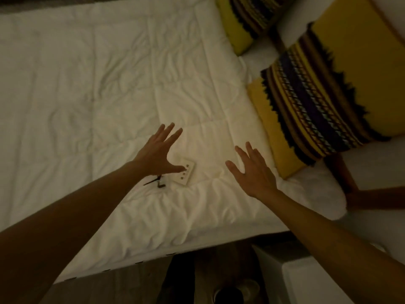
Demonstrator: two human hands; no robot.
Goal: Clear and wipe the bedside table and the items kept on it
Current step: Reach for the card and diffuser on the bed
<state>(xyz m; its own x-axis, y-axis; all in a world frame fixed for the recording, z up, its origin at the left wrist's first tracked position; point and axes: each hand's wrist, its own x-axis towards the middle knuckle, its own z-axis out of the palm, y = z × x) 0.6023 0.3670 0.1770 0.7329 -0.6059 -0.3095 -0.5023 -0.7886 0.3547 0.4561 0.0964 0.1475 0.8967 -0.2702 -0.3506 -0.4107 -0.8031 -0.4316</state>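
Clearing stage, partly done: a small white card (184,174) and a dark slim item (156,182) are lying on the bed (87,95), lower centre of frame. Left hand (157,152) and right hand (252,170) are hovering above with fingers spread wide, holding nothing. The tabletop (311,279), barely showing at lower right, is awaiting wiping, as are the items, judging by no cloth in view.

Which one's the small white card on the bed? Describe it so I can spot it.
On the white duvet, look near the front edge, beside the left hand. The white card lies flat under its thumb, pale with small dark marks, unlike the dark thin item beside it.
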